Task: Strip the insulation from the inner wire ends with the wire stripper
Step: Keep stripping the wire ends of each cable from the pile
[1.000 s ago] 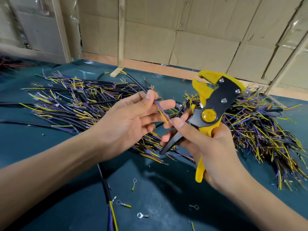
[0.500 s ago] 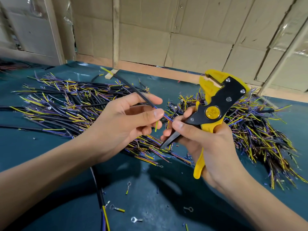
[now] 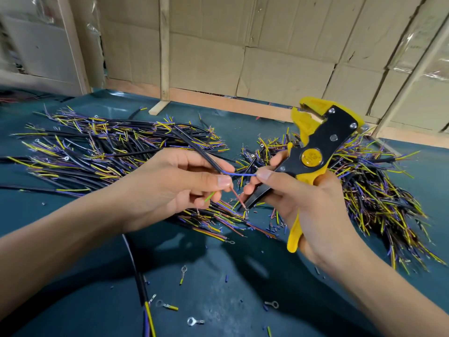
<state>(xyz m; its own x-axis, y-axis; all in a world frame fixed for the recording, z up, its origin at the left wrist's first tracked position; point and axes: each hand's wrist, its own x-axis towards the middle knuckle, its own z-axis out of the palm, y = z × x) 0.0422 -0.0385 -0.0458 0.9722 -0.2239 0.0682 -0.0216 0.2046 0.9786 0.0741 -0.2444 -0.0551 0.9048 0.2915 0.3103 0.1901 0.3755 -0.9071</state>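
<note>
— Where's it at? That green desk is buried — one heap of cut cables at the left of the frame, another at the right.

— Early, I'd judge; most ends look unstripped. Mid-frame, the left hand pinches one black cable, its inner wires fanned out.

— And the tool?

— The right hand has its grip round the yellow wire stripper while thumb and finger pinch the blue wire. Open room lies only along the bottom, among the loose ring terminals.
</note>
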